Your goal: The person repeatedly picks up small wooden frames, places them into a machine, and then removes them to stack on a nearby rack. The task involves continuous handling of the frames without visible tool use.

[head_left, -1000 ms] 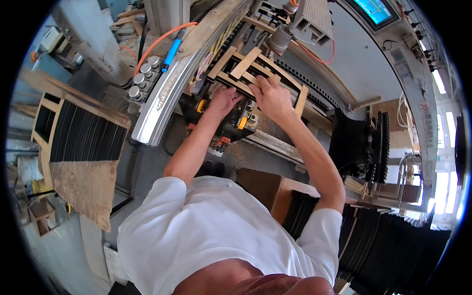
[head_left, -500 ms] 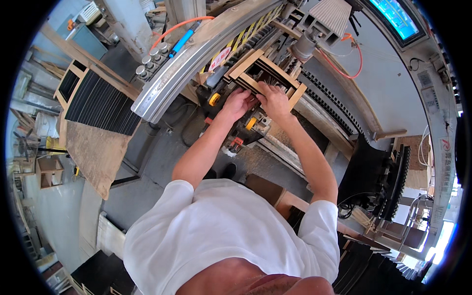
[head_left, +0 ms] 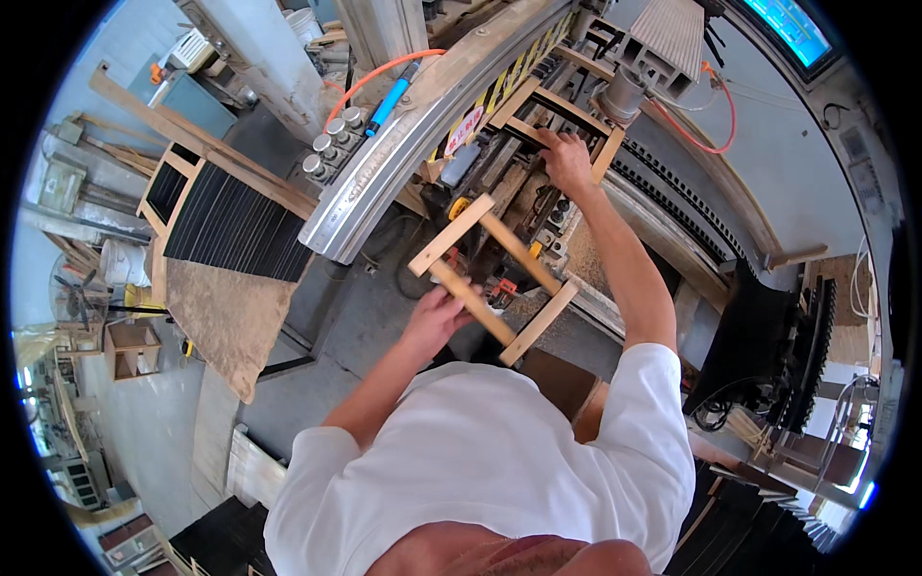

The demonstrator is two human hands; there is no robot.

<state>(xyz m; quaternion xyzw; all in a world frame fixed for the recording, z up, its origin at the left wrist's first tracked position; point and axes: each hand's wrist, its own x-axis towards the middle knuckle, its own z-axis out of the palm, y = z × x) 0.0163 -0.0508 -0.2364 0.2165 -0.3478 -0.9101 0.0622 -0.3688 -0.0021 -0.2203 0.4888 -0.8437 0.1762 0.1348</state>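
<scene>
A small rectangular frame of pale wood (head_left: 451, 236) is held tilted in front of my body. My left hand (head_left: 434, 321) is closed around its near left bar, with the fingertips partly hidden beneath. Farther off, a second wooden frame with dark inner edges (head_left: 515, 102) lies on the machine, below the striped guard. My right hand (head_left: 570, 163) reaches over that frame, its fingers bent and gripping the near bar. Under the held frame, machine fittings with red clamps (head_left: 502, 292) and a yellow round part show in part.
A curved metal beam (head_left: 360, 202) with a blue pen-like tool (head_left: 393, 101) and orange hose crosses at the upper left. A motor head (head_left: 624, 94) hangs near the far frame. Stacked black-sided wooden pieces (head_left: 233, 219) stand left; a lit screen (head_left: 789, 36) is upper right.
My left hand has come away from the machine toward my body, bringing one wooden frame with it. My right hand stays at the other frame on the machine. The whole view has shifted slightly.
</scene>
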